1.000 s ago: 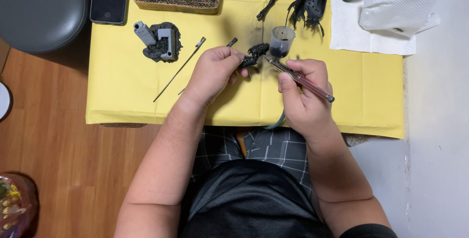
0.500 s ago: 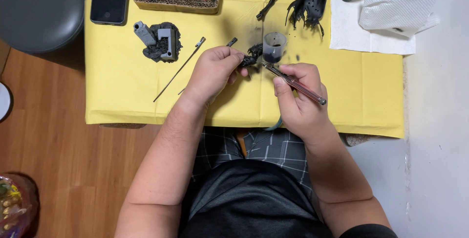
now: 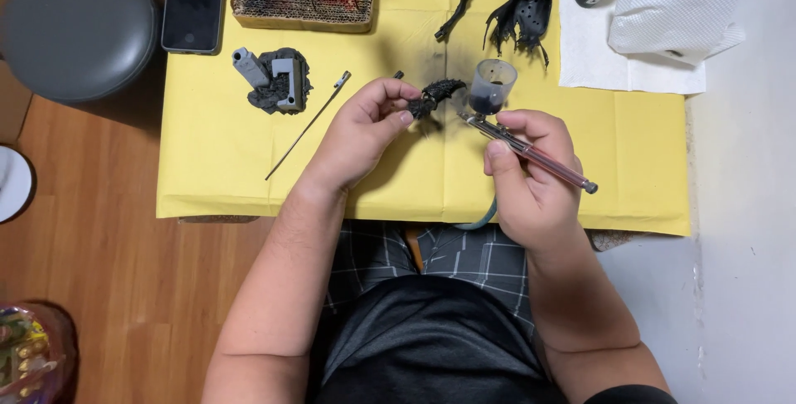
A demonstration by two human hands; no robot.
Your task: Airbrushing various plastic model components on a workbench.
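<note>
Hands over yellow paper-covered table (image 3: 232, 155). Left hand (image 3: 361, 134) pinches small black spiky model part (image 3: 433, 95) between thumb and fingertips, raised above table centre. Right hand (image 3: 531, 176) grips slim pink-barrelled metal airbrush (image 3: 531, 153) with translucent paint cup, nozzle just beside the part. Thin metal rod (image 3: 308, 124) lies left.

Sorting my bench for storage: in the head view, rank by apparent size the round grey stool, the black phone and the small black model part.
1. Round grey stool
2. Black phone
3. Small black model part, pinched in the left hand
</note>
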